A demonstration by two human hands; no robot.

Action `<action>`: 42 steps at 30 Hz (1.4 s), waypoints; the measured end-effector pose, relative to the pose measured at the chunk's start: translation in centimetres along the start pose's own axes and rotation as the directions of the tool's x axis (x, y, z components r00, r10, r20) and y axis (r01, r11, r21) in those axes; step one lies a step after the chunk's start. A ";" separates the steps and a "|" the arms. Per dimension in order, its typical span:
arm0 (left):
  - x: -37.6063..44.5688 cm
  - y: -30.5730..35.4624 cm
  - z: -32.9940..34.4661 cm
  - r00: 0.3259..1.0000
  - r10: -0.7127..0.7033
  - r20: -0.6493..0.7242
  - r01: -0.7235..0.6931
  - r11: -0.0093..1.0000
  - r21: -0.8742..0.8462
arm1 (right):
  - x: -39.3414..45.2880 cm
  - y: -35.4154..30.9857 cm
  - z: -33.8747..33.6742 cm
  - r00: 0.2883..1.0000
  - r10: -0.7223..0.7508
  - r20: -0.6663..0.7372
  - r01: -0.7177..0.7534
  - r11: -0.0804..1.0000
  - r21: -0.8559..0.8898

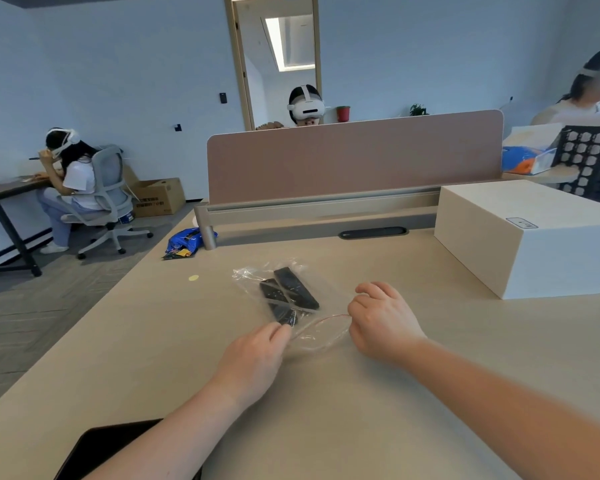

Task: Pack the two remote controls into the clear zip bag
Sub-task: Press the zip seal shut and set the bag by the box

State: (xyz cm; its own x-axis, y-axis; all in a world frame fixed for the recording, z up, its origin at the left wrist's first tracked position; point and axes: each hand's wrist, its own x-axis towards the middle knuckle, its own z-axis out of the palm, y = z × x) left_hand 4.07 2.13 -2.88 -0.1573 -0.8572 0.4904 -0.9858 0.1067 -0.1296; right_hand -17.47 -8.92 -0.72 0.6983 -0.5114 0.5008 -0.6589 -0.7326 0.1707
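The clear zip bag [253, 282] lies on the beige desk [326, 393], mouth toward me. Two black remote controls sit inside it: one [297, 288] lies on the right, the other [276, 301] on the left, crossing under it. The bag's mouth, with its thin red zip line [326, 320], is stretched between my hands. My left hand [253, 362] pinches the left end of the mouth. My right hand [383, 322] pinches the right end of the zip line.
A large white box [534, 233] stands on the desk at the right. A pink divider panel [354, 157] closes off the far edge. A blue snack bag [187, 241] lies at the far left, a dark tablet [108, 448] near me. Other people sit behind.
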 end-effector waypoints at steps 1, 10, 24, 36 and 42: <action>0.0 -0.1 0.1 1.000 0.000 0.007 0.000 1.000 0.005 | 0.1 -0.1 -0.1 1.000 0.011 0.027 -0.011 1.000 -0.004; -0.4 -0.7 -1.3 0.998 -0.016 -0.058 0.024 0.990 0.140 | 0.3 -2.1 -0.6 0.986 -0.164 0.021 0.161 0.982 0.095; -0.3 -0.5 -0.9 0.988 -0.022 -0.155 0.038 0.994 0.098 | 2.8 -6.3 2.3 0.945 -0.232 -0.229 0.277 0.942 0.187; -0.7 -0.9 -0.7 0.988 -0.020 -0.153 0.033 0.996 0.088 | 2.7 -6.7 3.0 0.930 -0.265 -0.254 0.304 0.944 0.129; -0.4 -0.7 -1.0 0.990 -0.005 -0.138 0.016 0.996 0.083 | 2.8 -7.0 2.2 0.926 -0.254 -0.281 0.276 0.960 0.040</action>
State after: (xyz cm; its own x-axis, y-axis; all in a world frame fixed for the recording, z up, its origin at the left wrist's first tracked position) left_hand 4.78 2.90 -2.17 -0.1593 -0.7800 0.6052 -0.9800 0.0507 -0.1926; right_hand -10.32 -6.16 -2.36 0.7354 -0.1612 0.6582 -0.4291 -0.8625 0.2682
